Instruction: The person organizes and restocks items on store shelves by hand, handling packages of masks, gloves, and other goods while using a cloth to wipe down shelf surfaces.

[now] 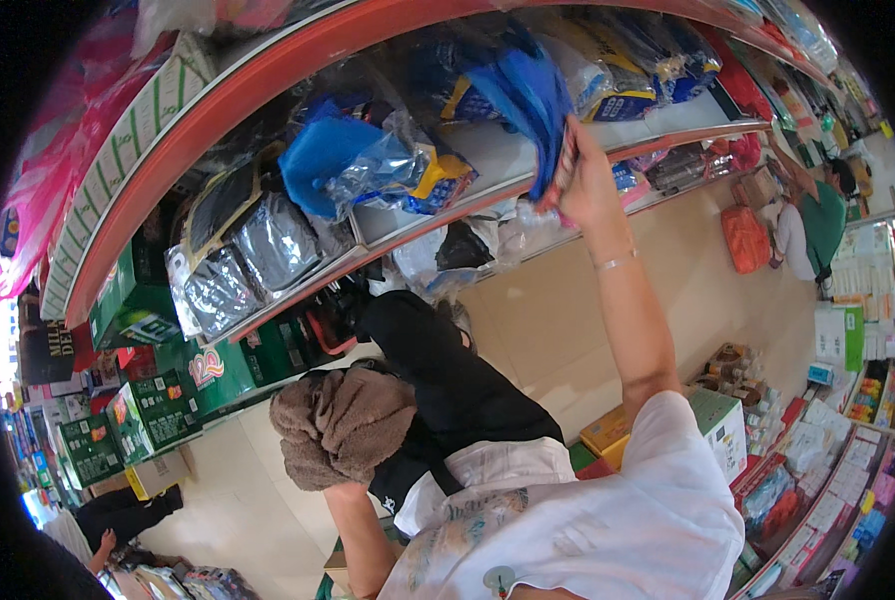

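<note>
My right hand (586,184) is raised at the shelf and grips a blue fabric item (541,90), which is blurred and has a reddish patterned edge by my fingers. The blue item hangs over the front of the middle shelf (485,150). A bunched brown terry cloth (342,427) wraps the end of my left forearm (357,525); my left hand is hidden inside it. On the shelf lie a bright blue fabric pack in clear plastic (335,161), silvery plastic-wrapped dark packs (275,240), and blue and yellow packs (624,101).
A curved red shelf edge (215,82) runs above. Plastic-wrapped goods (466,244) fill the lower shelf. Green boxes (151,412) stand at the left. Farther off, a person in a green top (822,221) crouches by a red bag (744,238). Display racks (815,517) line the right.
</note>
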{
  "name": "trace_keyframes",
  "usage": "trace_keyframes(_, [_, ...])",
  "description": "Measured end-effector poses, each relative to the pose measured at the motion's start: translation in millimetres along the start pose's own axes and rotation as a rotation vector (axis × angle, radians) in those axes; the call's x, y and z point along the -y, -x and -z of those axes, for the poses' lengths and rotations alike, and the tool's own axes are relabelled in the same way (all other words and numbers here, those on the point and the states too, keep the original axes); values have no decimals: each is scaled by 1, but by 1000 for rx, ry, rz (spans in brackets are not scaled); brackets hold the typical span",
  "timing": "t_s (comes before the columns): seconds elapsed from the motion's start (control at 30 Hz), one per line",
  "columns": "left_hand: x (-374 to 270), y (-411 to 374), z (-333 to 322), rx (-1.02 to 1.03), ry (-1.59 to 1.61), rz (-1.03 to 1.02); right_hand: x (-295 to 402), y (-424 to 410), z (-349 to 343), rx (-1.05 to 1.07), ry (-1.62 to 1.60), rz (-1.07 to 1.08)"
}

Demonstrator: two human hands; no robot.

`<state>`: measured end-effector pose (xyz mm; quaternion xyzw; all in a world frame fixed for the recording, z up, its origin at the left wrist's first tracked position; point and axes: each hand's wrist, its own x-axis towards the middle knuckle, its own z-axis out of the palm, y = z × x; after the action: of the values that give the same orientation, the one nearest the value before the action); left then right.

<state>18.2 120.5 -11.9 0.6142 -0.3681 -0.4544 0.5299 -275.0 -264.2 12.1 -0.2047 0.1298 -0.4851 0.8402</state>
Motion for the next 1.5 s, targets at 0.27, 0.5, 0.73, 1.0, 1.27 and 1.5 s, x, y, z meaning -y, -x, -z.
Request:
trace_keyframes(0.27, [7, -5, -4, -119, -1021, -129, -44, 103, -37, -149, 242, 169])
trace_keyframes(0.5, [-56, -14, 46, -311, -936, -212, -51, 143, -30, -299, 22, 243])
trace_keyframes(0.73, [-35, 35, 117, -579, -54, -38, -60, 180, -19, -439, 302, 46])
trace_keyframes(1.0, [17, 41, 212, -343, 499, 0, -78, 170, -38, -259, 374, -18])
trace_keyframes(1.27, [-6, -35, 283, -672, 728, -27, -91, 164, -87, -200, 281, -100])
trace_keyframes(1.5, [89, -81, 154, -789, 550, 4, -126, 166, -152, -267, 217, -12])
